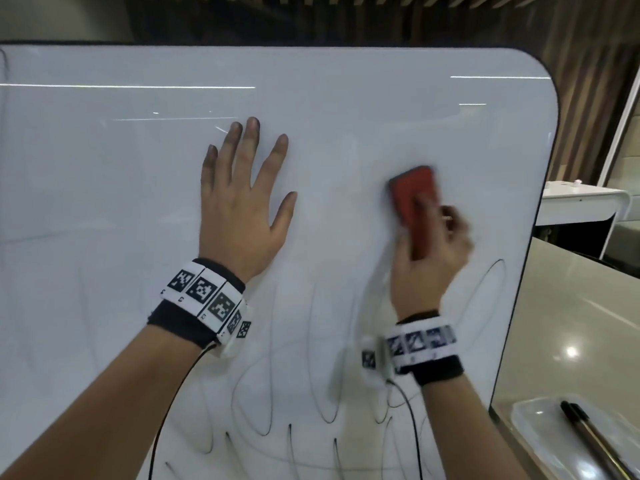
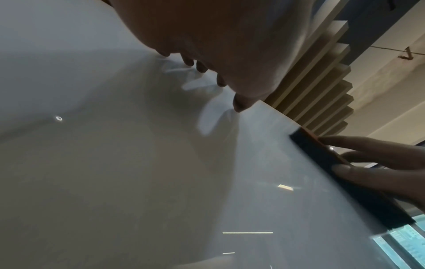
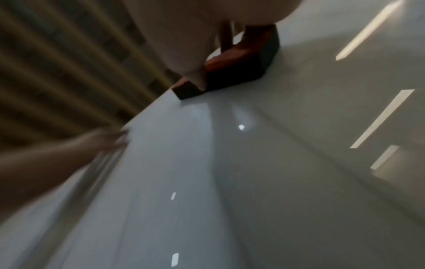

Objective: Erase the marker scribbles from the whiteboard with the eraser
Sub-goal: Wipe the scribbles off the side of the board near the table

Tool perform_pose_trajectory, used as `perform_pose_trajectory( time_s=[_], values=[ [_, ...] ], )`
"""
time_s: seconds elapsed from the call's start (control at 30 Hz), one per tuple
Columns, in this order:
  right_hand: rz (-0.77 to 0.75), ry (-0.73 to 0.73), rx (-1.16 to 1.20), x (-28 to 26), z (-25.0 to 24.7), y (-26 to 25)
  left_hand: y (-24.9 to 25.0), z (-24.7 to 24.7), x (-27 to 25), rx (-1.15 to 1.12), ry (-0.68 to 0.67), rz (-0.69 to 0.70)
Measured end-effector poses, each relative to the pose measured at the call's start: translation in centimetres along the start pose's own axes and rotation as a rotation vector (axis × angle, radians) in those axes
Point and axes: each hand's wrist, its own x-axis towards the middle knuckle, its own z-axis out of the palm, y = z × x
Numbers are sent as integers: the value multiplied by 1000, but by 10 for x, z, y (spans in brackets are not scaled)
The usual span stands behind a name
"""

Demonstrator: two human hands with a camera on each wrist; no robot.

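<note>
Wiping is the step in hand, judged from the blur on the right hand [image 1: 431, 261] in the head view: its fingers are curled round the red eraser [image 1: 414, 207], whose face lies against the whiteboard [image 1: 346, 109], right of the board's middle. Left hand [image 1: 240, 199] lies flat on the board just left of the eraser, fingers spread wide, holding nothing, fingertips darkened. Board above and around the eraser reads clean; black scribbles [image 1: 311, 393] remain as tall loops below both wrists, one loop reaching up toward the board's right edge. Two markers [image 1: 588, 434] lie in a clear tray [image 1: 533, 427] on the surface beyond the board's lower right corner. Left wrist view: spread fingertips [image 2: 239, 106] touch the board; the eraser [image 2: 340, 174] shows its dark felt side against the board, with fingers of the right hand pressing on its back. Right wrist view: blurred, but the eraser [image 3: 232, 65] sits flat on the board under the gripping hand. Estimate: roughly the upper half cleared. Next move calls for bringing the eraser down into the loops in overlapping strokes, felt kept flat, with the left hand bracing the board.
</note>
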Motion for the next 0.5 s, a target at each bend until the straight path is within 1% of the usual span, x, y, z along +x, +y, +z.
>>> perform_pose_trajectory(
  time_s=[0.03, 0.1, 0.13, 0.17, 0.2, 0.23, 0.33, 0.37, 0.4, 0.43, 0.47, 0.5],
  values=[
    [-153, -126, -20, -22, 3, -10, 0, 0, 0, 2, -3, 1],
    [-515, -378, -73, -55, 1, -19, -1, 1, 0, 10, -17, 4],
    [-636, -438, -95, -52, -1, -16, -2, 2, 0, 15, -20, 5],
    [-667, -444, -99, -39, -3, -9, -3, 2, 0, 16, -17, 9],
    [-609, -393, -86, -22, -5, 2, -4, 2, 0, 15, -10, 15],
    [-482, -287, -68, -4, -7, 16, -4, 2, 0, 13, -5, 19],
    [17, 128, -37, 54, -27, 66, -2, 2, -1, 11, -10, 12],
    [168, 223, -11, 64, -35, 77, 1, 1, -1, 16, -15, 2],
    [280, 272, 3, 67, -37, 81, 4, 1, -1, 22, -19, -11],
    [327, 275, 0, 62, -35, 77, 7, 1, -1, 27, -23, -30],
    [301, 254, -21, 50, -28, 68, 11, 2, -1, 28, -26, -54],
    [218, 197, -29, 33, -21, 53, 16, 2, 0, 27, -27, -81]
  ],
)
